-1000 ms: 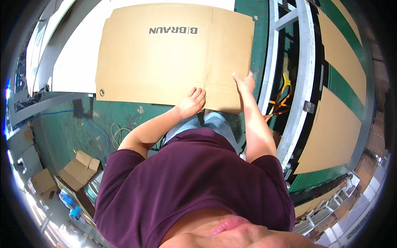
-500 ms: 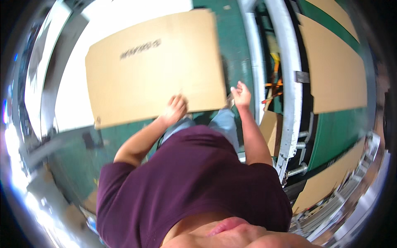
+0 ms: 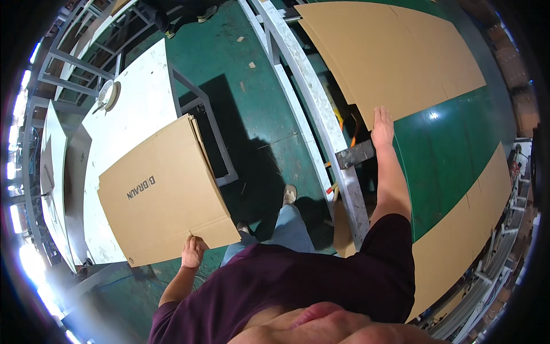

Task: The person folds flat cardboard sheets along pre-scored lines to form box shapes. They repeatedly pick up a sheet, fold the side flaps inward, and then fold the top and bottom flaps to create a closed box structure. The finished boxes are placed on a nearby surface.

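Observation:
A stack of flat brown cardboard sheets [image 3: 166, 198] with dark print lies on the white tabletop to my left, its near edge jutting towards me. My left hand [image 3: 195, 250] is at that near edge, fingers curled closed on the top sheet beside a small slot. Reaching out to the right, my right hand [image 3: 382, 127] has its fingers stretched out at the near corner of another flat cardboard sheet [image 3: 395, 54]. That sheet rests on a green conveyor belt [image 3: 441, 155]; nothing shows gripped in the right hand.
A metal conveyor frame [image 3: 312, 86] runs between me and the belt, with a dark bracket [image 3: 355, 155] on it. Another cardboard sheet [image 3: 458, 235] lies nearer on the belt. A round dish [image 3: 107, 94] sits on the white table [image 3: 140, 97]. Someone's feet [image 3: 206, 14] show at the far end.
The view has swung to the right. My right hand has gone from beside my body out to the sheet on the belt; my left hand stays at the stack's near edge.

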Demonstrator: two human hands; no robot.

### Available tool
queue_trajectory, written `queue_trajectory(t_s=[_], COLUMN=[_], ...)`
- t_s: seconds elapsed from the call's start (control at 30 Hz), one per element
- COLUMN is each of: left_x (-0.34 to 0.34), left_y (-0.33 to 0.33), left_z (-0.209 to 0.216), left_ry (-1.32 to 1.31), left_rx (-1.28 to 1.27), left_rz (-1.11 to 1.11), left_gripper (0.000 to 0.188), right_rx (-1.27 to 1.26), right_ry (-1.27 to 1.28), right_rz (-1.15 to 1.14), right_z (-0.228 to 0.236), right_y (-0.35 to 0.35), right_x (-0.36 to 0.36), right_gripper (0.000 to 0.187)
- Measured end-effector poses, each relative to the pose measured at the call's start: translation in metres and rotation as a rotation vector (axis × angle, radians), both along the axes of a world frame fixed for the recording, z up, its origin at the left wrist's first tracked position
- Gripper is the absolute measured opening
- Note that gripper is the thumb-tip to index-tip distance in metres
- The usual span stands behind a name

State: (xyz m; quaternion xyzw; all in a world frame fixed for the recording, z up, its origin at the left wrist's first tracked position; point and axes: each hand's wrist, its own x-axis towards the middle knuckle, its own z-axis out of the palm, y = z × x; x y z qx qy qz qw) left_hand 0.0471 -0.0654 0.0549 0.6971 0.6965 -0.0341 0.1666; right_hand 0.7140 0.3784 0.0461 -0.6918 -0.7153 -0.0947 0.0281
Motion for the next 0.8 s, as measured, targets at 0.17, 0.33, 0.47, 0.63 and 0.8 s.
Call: queue_trajectory(t_s=[0.17,0.33,0.47,0.63,0.8], left_x=[0.005,0.015,0.021,0.016,0.024], left_y=[-0.006,-0.003,0.001,0.003,0.008], left_z=[-0.011,-0.007,-0.001,-0.015,0.001], left_ry=[-0.065,-0.088,-0.086,-0.083,-0.047], left_rx=[-0.059,-0.074,-0.099,-0.046,-0.124], left_rz=[0.236,0.278,0.292,0.256,0.328], left_gripper=[0.038,0.036,0.036,0.039,0.037], right_rx=[0.29,0.682,1.08,0.974,0.342], right_ry=[0.116,0.476,0.902,0.809,1.664], right_rz=[0.249,0.399,0.074,-0.21,-0.48], right_z=[0.088,0.29,0.412,0.325,0.023], right_y=[0.048,-0.023,-0.029,0.079,0.091], right_x=[-0.029,-0.098,-0.076,0.049,-0.059], right_gripper=[0.04,0.017,0.034,0.038,0.054])
